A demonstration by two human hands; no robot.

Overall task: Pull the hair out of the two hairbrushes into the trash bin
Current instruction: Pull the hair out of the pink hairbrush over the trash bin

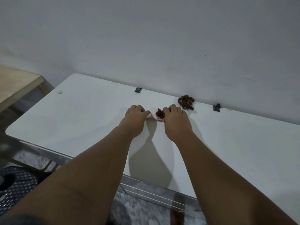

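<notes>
A pink hairbrush [158, 115] lies on the white table [81, 114] between my hands, its bristles full of brown hair. My left hand [135, 115] grips its pale handle end. My right hand [174, 116] curls over the brush head, fingers on the hair clump. A second hairbrush [186, 103], packed with brown hair, rests near the wall just beyond my right hand. No trash bin shows in this view.
Two dark clips [138, 90] [216, 107] sit on the table's far edge against the wall. A wooden surface [17, 85] stands at the left. A dark perforated stool or basket [14, 185] sits on the floor at lower left.
</notes>
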